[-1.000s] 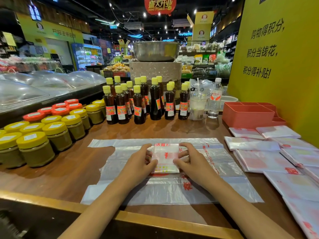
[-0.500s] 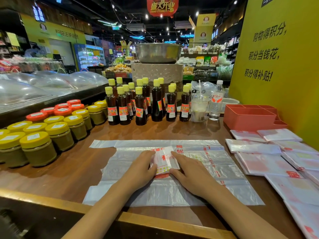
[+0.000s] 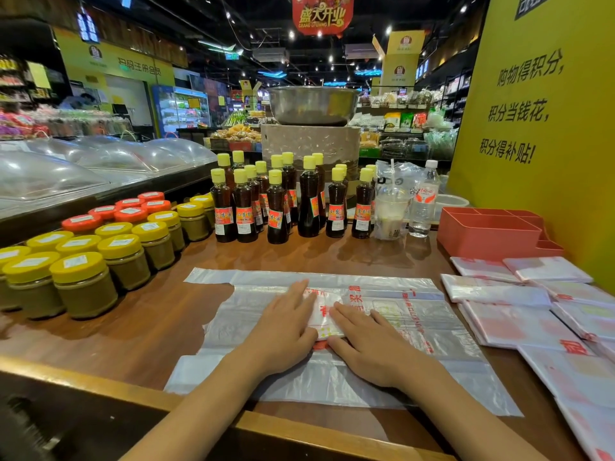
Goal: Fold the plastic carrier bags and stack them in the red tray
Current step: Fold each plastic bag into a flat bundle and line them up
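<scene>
Translucent plastic lies flat across the wooden counter (image 3: pixel 139 327): a carrier bag (image 3: pixel 416 354) spread wide, and on it a small folded bag (image 3: pixel 324 319), white with red print. Both hands press down on that folded bag, fingers straight and flat, gripping nothing. The left hand (image 3: pixel 283 331) covers its left edge, the right hand (image 3: pixel 372 347) its right and near edge, fingertips nearly meeting over it. To the right, more folded bags (image 3: pixel 519 294) lie in overlapping rows beside the red tray (image 3: pixel 489 234), which stands against the yellow sign (image 3: pixel 539 128). Dark sauce bottles (image 3: pixel 276 207) and yellow-lidded jars (image 3: pixel 83 277) line the counter behind.
</scene>
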`<state>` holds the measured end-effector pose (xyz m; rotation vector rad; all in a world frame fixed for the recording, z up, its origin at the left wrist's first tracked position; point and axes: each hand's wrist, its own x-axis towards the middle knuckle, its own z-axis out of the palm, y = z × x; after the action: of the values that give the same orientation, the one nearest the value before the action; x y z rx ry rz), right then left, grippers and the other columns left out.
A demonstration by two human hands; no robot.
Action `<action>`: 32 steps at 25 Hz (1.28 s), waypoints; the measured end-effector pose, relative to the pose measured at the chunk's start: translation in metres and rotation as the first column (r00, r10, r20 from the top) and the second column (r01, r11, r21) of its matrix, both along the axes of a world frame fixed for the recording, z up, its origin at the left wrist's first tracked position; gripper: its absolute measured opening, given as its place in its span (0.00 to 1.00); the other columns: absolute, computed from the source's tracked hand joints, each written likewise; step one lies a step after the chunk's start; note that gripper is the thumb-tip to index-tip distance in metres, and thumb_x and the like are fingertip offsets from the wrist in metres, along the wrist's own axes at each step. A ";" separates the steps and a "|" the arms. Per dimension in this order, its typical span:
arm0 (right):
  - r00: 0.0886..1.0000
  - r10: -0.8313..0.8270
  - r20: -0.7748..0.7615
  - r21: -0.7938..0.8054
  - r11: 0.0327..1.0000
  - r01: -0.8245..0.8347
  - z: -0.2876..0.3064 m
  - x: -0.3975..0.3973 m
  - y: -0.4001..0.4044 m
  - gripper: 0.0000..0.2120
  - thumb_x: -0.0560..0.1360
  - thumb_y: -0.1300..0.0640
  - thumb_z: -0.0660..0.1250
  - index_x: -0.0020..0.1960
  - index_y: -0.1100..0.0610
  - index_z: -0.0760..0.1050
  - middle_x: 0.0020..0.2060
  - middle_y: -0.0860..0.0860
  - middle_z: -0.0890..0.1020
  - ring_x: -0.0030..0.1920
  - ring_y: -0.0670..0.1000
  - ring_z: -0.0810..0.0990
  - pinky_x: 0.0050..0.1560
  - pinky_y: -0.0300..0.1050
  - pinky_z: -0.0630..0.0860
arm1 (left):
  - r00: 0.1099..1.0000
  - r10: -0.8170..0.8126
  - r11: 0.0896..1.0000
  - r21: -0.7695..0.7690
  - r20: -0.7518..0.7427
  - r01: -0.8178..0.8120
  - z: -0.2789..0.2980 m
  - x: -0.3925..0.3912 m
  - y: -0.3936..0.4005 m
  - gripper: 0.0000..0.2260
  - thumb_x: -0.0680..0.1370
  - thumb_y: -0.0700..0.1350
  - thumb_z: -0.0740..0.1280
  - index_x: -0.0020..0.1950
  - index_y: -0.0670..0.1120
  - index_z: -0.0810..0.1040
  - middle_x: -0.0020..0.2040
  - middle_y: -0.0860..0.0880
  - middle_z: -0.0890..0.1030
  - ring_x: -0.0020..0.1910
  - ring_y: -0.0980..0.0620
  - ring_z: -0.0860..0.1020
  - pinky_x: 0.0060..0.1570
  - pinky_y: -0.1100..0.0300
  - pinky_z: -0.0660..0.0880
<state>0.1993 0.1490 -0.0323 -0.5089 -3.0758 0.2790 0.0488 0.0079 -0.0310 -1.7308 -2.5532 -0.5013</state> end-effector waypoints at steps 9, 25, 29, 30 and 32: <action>0.992 -0.067 -0.107 -0.105 0.993 0.056 0.027 -0.028 0.013 0.19 0.85 0.48 0.50 0.69 0.52 0.71 0.72 0.49 0.72 0.73 0.48 0.66 0.78 0.54 0.54 | 0.999 -0.041 0.990 -0.131 0.012 0.043 -0.002 0.001 0.004 0.26 0.85 0.54 0.47 0.82 0.51 0.48 0.82 0.52 0.46 0.80 0.55 0.45 0.76 0.58 0.41; 0.997 0.048 -0.062 -0.014 0.999 -0.049 -0.002 -0.036 0.015 0.27 0.85 0.46 0.44 0.83 0.51 0.47 0.82 0.47 0.48 0.80 0.44 0.45 0.80 0.45 0.42 | 1.000 -0.012 0.993 -0.114 0.020 0.014 -0.005 -0.015 0.005 0.26 0.85 0.53 0.49 0.82 0.48 0.47 0.82 0.51 0.45 0.80 0.55 0.43 0.78 0.56 0.43; 1.000 0.027 0.013 0.060 0.998 -0.028 0.001 -0.036 0.012 0.28 0.85 0.45 0.42 0.83 0.51 0.45 0.82 0.46 0.46 0.81 0.45 0.43 0.80 0.50 0.40 | 0.999 0.005 0.965 -0.263 -0.045 -0.017 0.001 -0.010 0.006 0.26 0.85 0.53 0.44 0.82 0.49 0.44 0.82 0.52 0.44 0.80 0.55 0.43 0.78 0.54 0.42; 0.999 0.025 0.031 0.073 0.997 -0.027 0.003 -0.037 0.011 0.28 0.85 0.45 0.42 0.83 0.51 0.45 0.82 0.46 0.46 0.81 0.46 0.43 0.80 0.51 0.40 | 0.999 0.004 0.957 -0.291 -0.047 -0.018 0.006 -0.010 0.007 0.26 0.85 0.53 0.44 0.82 0.49 0.45 0.82 0.52 0.45 0.80 0.55 0.44 0.79 0.53 0.43; 0.997 0.014 0.077 0.074 0.997 -0.019 0.006 -0.039 0.013 0.28 0.85 0.45 0.41 0.83 0.50 0.44 0.82 0.46 0.45 0.81 0.46 0.42 0.80 0.54 0.40 | 0.999 -0.007 0.934 -0.358 -0.046 -0.010 0.016 -0.012 0.011 0.26 0.85 0.53 0.44 0.82 0.49 0.45 0.82 0.51 0.45 0.81 0.54 0.45 0.79 0.52 0.44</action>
<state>0.1607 0.1616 -0.0260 -0.5028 -3.1509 0.1482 0.0367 0.0188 -0.0148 -1.8105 -2.7454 0.0132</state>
